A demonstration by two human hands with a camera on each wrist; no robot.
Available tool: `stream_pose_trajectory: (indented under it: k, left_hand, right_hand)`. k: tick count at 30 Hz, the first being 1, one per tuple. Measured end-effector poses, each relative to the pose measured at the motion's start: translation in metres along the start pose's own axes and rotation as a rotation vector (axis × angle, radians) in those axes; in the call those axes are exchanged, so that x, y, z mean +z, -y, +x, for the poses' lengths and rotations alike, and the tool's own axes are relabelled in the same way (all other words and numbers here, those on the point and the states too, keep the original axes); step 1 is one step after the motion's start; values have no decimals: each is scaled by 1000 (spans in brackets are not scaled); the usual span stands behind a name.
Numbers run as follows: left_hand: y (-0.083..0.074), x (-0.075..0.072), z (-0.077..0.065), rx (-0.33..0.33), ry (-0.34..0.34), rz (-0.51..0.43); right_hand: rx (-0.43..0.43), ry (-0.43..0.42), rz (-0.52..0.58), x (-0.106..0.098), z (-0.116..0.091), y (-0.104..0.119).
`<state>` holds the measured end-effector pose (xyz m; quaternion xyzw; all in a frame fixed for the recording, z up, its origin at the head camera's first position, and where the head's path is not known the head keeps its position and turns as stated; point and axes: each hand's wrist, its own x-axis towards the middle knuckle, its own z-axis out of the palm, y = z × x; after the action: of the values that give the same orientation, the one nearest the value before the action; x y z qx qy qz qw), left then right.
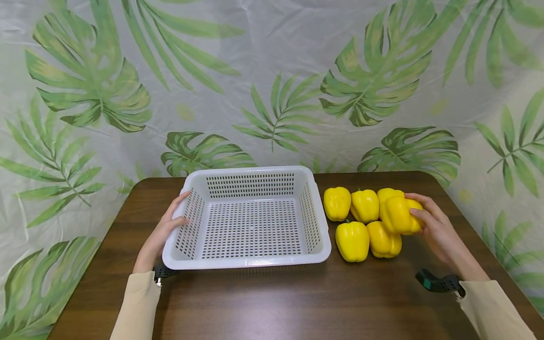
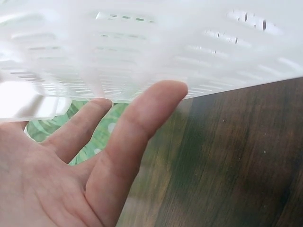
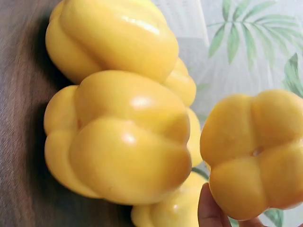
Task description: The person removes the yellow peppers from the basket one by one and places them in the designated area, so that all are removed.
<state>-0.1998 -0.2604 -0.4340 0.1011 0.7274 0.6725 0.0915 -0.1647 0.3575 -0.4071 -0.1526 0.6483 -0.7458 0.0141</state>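
My left hand [image 1: 163, 231] grips the left rim of a white slotted plastic basket [image 1: 246, 261], with digits over the edge and others against the outside wall, as the left wrist view shows. Nothing lies in the basket. A yellow bell pepper [image 1: 401, 215] is in my right hand [image 1: 442, 236], held at its right side. Its lobed bottom faces the camera in the right wrist view, where only fingertips [image 3: 211, 210] show below it. Several more yellow peppers [image 1: 352, 242] sit in two rows right of the basket; the held one partly hides those behind it.
The dark wooden table [image 1: 276, 307] ends at rounded back corners. Behind it hangs a pale cloth [image 1: 289, 61] with green leaf prints. A black strap [image 1: 437, 282] is on the right wrist, and another [image 1: 163, 272] on the left.
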Motion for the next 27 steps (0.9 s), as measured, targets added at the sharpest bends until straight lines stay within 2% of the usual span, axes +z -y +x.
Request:
stream_pose_trajectory:
  k: [12,18,24,27]
  left_hand:
    - [0,0,0,-8,-4,12]
    - [0,0,1,-6,-4,9]
    - [-1,0,0,-15,-5,2]
    - [-1,1,0,-19,-6,6]
  right_hand:
    - [2,-75,17,-21,-12,-7]
    - [37,-112,-19,-30,-16,-13]
    - [35,-114,-48,-39,-20,-22]
    - [61,-121,-85,-43,-23,-26]
